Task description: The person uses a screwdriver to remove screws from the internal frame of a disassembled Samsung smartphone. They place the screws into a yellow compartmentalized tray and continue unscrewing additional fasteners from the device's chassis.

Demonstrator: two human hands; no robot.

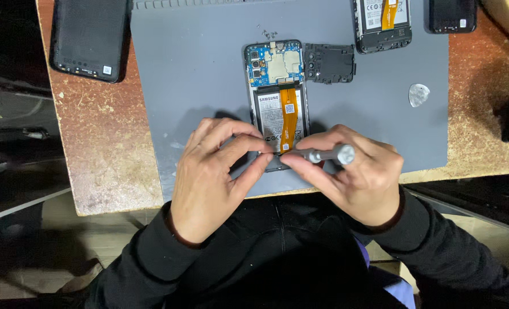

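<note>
Right hand (360,174) grips a screwdriver (326,154); left hand (211,171) pinches the opened phone (277,97).

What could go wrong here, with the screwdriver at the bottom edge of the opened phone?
1. The screwdriver in the right hand works close to the orange flex cable and battery; a slip might nick either.
2. Tiny loose screws lie bare on the grey mat; they could roll away.
3. The left hand steadies only the bottom edge of the phone, so it may pivot.
</note>
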